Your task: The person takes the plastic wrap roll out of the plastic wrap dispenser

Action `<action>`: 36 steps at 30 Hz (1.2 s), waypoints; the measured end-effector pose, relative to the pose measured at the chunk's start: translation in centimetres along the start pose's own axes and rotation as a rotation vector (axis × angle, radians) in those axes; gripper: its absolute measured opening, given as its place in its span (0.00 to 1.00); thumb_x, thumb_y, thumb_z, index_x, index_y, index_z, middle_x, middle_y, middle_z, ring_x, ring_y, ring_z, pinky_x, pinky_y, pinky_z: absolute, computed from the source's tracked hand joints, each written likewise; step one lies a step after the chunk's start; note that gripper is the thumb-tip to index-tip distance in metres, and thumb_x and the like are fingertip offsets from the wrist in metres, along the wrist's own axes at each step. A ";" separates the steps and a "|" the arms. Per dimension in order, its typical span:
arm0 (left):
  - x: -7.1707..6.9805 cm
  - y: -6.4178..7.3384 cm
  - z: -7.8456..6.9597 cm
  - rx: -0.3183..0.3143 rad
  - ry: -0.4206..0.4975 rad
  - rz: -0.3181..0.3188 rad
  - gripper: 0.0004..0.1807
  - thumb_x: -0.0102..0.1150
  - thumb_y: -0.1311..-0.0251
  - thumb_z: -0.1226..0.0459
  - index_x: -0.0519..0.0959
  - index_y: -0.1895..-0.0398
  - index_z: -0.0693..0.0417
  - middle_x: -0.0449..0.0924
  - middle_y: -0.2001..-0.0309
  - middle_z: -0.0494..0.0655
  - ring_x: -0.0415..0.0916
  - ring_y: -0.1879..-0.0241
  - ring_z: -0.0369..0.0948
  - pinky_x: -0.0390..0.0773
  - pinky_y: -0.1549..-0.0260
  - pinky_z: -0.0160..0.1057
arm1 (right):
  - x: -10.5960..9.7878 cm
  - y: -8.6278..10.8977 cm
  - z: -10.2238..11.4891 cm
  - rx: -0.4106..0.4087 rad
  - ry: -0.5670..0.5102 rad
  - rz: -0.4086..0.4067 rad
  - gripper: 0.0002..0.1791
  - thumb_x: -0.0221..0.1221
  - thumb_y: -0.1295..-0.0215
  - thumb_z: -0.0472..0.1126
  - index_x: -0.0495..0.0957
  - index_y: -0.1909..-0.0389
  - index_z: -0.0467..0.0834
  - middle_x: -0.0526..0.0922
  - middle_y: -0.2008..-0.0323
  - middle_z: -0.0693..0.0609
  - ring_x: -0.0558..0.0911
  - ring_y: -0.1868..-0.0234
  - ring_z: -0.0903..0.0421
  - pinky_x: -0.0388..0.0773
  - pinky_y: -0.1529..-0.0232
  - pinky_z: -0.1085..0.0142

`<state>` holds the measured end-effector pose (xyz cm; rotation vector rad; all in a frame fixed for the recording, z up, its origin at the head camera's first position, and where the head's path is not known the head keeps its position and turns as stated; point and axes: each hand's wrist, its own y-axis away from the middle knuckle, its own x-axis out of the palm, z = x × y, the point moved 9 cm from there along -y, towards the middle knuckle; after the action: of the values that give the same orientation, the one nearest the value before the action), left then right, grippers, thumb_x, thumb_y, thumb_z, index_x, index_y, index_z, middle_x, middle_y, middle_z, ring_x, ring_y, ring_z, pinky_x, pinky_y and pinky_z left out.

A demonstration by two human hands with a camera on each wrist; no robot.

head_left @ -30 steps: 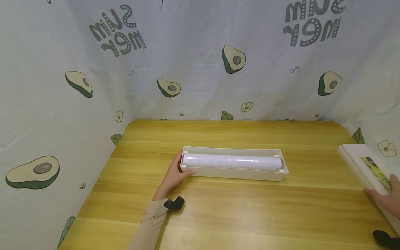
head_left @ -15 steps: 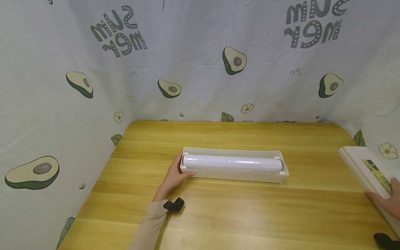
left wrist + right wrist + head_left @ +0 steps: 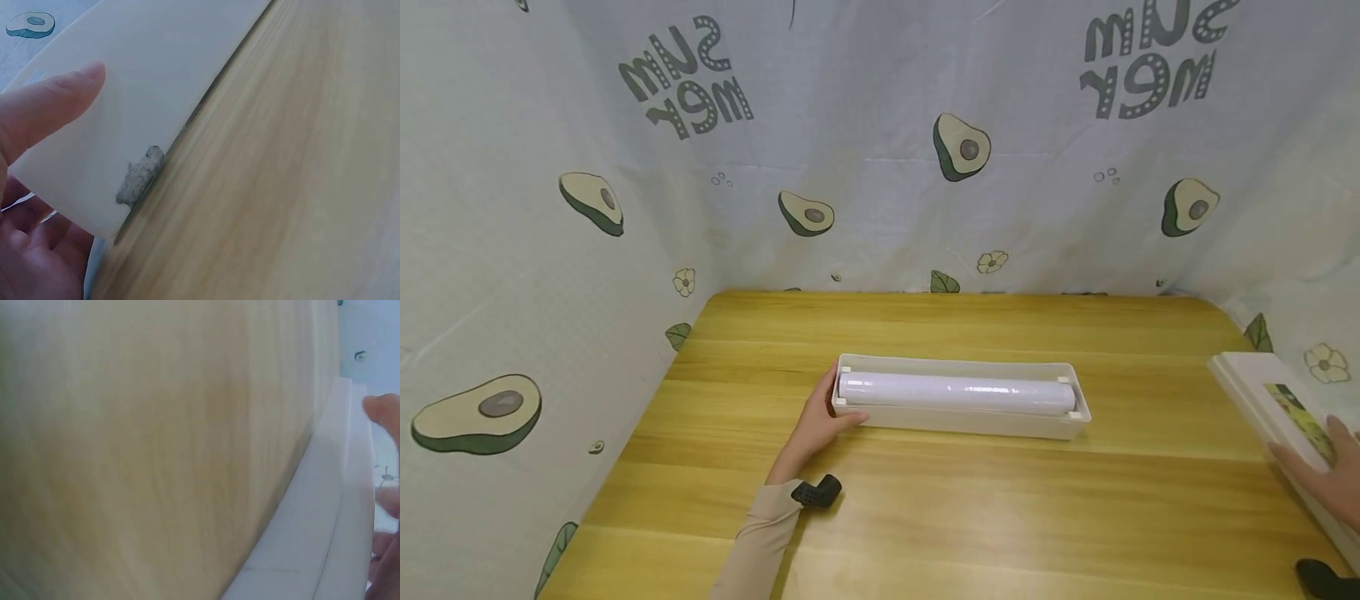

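A long white open-topped plastic box (image 3: 970, 421) lies across the table, with a shiny roll of cling film (image 3: 955, 393) inside it. My left hand (image 3: 816, 417) grips the box's left end. Its thumb lies along the near wall, and the fingers wrap behind the end. In the left wrist view, a torn grey patch (image 3: 140, 178) shows low on that wall. At the far right, my right hand (image 3: 1326, 471) holds a long white case (image 3: 1255, 375) with a printed label (image 3: 1300, 421), thumb on the left side, fingers across the top. The case's near end is partly hidden by the hand.
The wooden table (image 3: 925, 517) has a far edge close to a hanging curtain (image 3: 865, 167) printed with avocados. The curtain also rises along the left and right sides. The case sits by the table's right edge.
My right hand has shifted slightly forward along the white case. The left hand, the box and the roll stay where they were.
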<state>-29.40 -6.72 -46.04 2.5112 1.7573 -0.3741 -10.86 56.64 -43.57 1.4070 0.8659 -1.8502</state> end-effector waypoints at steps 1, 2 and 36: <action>0.0 0.0 -0.1 0.002 -0.006 -0.004 0.53 0.69 0.52 0.69 0.47 0.26 0.51 0.58 0.30 0.55 0.63 0.36 0.50 0.67 0.38 0.50 | -0.3 0.0 0.3 -0.023 -0.012 -0.022 0.57 0.35 0.40 0.75 0.34 0.29 0.32 0.44 0.32 0.25 0.52 0.34 0.28 0.56 0.39 0.38; -0.1 0.0 -0.1 0.004 -0.011 -0.006 0.53 0.69 0.52 0.68 0.47 0.26 0.51 0.58 0.30 0.55 0.63 0.36 0.50 0.67 0.38 0.49 | -0.5 -0.1 0.7 -0.044 -0.024 -0.041 0.57 0.35 0.40 0.75 0.35 0.29 0.31 0.44 0.32 0.24 0.52 0.34 0.28 0.56 0.39 0.38; 0.0 0.2 -0.4 -0.020 -0.019 -0.012 0.53 0.69 0.53 0.70 0.47 0.26 0.55 0.59 0.32 0.57 0.64 0.37 0.50 0.69 0.40 0.41 | -2.2 0.6 6.1 -0.279 -0.092 -0.094 0.47 0.49 0.35 0.62 0.44 0.29 0.33 0.54 0.36 0.22 0.59 0.43 0.25 0.57 0.45 0.35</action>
<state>-29.16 -6.68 -45.71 2.4767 1.7610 -0.3775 -13.25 51.58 -40.21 1.1180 1.1115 -1.7668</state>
